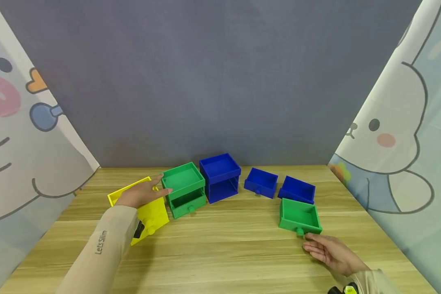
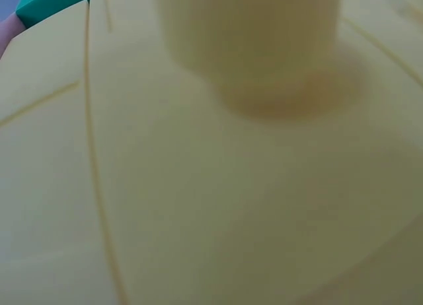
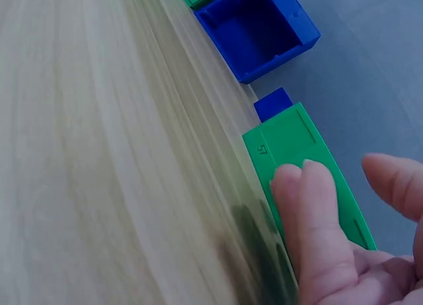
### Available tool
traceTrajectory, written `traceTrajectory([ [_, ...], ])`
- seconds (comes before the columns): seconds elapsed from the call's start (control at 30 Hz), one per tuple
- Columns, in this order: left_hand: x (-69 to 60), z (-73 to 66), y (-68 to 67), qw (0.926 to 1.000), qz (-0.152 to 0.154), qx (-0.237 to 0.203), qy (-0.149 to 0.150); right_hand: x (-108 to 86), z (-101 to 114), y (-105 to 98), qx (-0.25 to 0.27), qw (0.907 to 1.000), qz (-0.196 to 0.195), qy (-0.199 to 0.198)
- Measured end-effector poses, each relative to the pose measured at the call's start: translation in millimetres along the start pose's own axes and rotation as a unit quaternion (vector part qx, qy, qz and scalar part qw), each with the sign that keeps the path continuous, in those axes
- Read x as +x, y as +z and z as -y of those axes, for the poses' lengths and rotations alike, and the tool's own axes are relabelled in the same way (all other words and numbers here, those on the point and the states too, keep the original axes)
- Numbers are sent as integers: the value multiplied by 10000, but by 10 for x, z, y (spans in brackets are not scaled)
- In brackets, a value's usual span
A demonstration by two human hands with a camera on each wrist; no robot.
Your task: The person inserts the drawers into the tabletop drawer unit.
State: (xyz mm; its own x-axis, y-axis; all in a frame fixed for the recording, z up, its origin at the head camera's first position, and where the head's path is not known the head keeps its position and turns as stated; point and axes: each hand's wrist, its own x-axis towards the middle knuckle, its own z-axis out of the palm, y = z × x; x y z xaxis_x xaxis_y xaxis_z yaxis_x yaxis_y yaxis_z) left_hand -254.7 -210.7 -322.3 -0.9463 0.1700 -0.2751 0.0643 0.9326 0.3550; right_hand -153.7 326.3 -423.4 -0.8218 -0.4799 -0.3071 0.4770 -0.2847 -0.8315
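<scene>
- Green drawer (image 1: 300, 213) lies on the right side of the table (image 1: 220, 253), hollow upward, its knob (image 1: 300, 232) toward the person and its long side running roughly left to right.
- From the right hand (image 1: 332, 254), that drawer is just ahead and a little to the left — easily the nearer hand of the two.
- The right thumb stands apart from the fingers, with nothing held between them; the fingertips are right by the knob, though I can't tell whether they touch.
- Well off to the left stands the green cabinet (image 1: 185, 180), a gap showing above its lower drawer (image 1: 185, 208).
- The left hand (image 1: 142, 193) reaches over the yellow cabinet (image 1: 155, 214) — fingers extended and spread, tips at the green cabinet's left side, not wrapped round it.
</scene>
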Motion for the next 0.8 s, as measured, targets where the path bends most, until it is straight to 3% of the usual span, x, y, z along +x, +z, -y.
traceTrajectory([
  [0.17,-26,-7,-10,10000,-17,63,-57,60,-5,41,151,9997,-174,20],
  [0.4,-5,-7,0,9999,-42,134,-47,145,-33,101,295,9995,-102,43],
  [0.63,10,-8,7,9999,-41,163,-26,239,-64,142,361,9982,-478,99],
  [0.8,0,-23,3,9999,-53,117,-55,296,-73,154,448,9978,-479,86],
])
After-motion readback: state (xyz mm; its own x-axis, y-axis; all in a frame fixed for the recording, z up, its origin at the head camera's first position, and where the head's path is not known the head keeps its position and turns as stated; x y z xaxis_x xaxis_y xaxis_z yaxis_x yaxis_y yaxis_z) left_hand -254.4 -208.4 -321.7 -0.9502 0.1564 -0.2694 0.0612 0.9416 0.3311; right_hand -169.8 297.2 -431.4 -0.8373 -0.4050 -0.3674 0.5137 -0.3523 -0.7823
